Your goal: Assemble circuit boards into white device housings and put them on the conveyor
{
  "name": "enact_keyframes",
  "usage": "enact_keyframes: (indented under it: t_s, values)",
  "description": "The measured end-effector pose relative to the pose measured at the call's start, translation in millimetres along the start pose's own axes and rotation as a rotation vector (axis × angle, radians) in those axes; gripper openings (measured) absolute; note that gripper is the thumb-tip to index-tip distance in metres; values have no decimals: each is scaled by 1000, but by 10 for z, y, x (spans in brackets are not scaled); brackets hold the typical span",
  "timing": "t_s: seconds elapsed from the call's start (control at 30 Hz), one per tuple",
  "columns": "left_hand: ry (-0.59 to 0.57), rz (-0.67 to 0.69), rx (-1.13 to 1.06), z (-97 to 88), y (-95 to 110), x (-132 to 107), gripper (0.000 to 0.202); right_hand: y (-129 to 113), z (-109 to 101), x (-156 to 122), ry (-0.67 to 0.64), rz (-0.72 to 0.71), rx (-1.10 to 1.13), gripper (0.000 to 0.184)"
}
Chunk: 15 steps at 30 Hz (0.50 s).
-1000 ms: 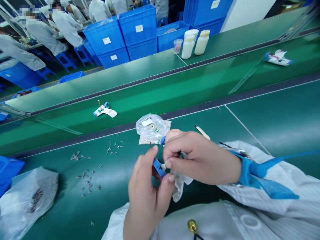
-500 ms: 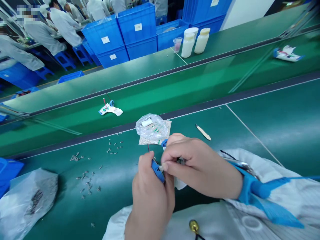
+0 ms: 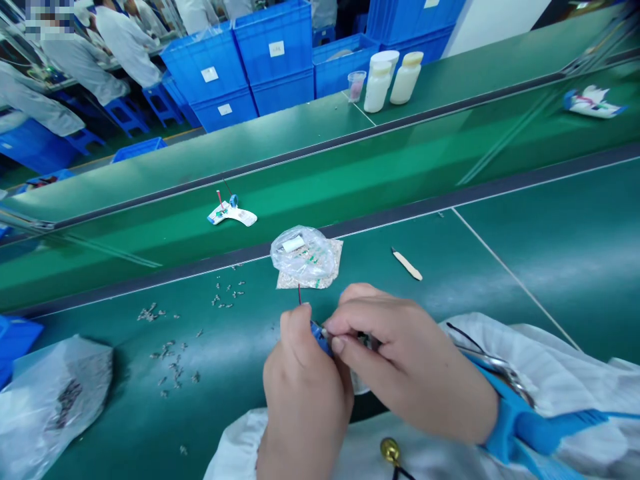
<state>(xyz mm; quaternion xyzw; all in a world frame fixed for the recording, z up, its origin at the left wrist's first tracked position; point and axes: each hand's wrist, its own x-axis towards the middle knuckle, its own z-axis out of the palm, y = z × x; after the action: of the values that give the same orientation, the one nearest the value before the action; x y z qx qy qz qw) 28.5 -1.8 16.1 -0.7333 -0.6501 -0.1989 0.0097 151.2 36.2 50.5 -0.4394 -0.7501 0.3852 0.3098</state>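
My left hand [image 3: 306,373] is closed around a small blue plastic part [image 3: 321,337], with a thin dark red wire standing up beside its thumb. My right hand [image 3: 395,353] pinches at the right side of that part, thumb and forefinger together. What lies between these fingertips is mostly covered, too small to name. Something whitish shows below the right palm, partly hidden. Just beyond the hands lies a clear plastic bag [image 3: 303,252] on a speckled flat piece. A knife-like tool with a pale handle [image 3: 407,264] rests to the right of it.
Small metal pieces [image 3: 175,367] are scattered at left, near a plastic bag of more pieces [image 3: 75,400]. A green conveyor belt [image 3: 350,180] carries white wired assemblies [image 3: 233,213]. White bottles [image 3: 379,87] and blue crates [image 3: 273,47] stand beyond. People in white coats work at upper left.
The white assemblies on the belt have shifted right. Both hands have turned slightly, and my right hand sits a little lower, with the blue part now more covered by fingers.
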Motion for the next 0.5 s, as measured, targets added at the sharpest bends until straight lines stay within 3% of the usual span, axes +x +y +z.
enact_keyframes:
  t_s: [0.07, 0.13, 0.2, 0.27, 0.33, 0.4, 0.47, 0.5]
  values:
    - [-96, -9, -115, 34, -20, 17, 49, 132, -56, 113, -53, 43, 12, 19]
    - [-205, -22, -264, 51, -38, 29, 59, 379, -238, 295, -33, 121, -28, 17]
    - [-302, -85, -381, 50, -56, 27, 67, 722, -561, 519, 173, 227, -131, 18]
    - [-369, -168, -437, 44, -74, 20, 68, 1091, -946, 747, 571, 376, -278, 36]
    - [-400, -232, -454, 51, -92, 19, 64, 1396, -1240, 962, 814, 493, -394, 51]
    - [-439, -231, -476, 75, -112, 33, 60, 1573, -1291, 1177, 797, 520, -433, 41]
    - [-478, -162, -516, 112, -136, 58, 53, 1604, -1051, 1422, 602, 469, -437, 31]
    - [-488, -118, -537, 132, -148, 68, 48, 1572, -843, 1562, 452, 411, -431, 36]
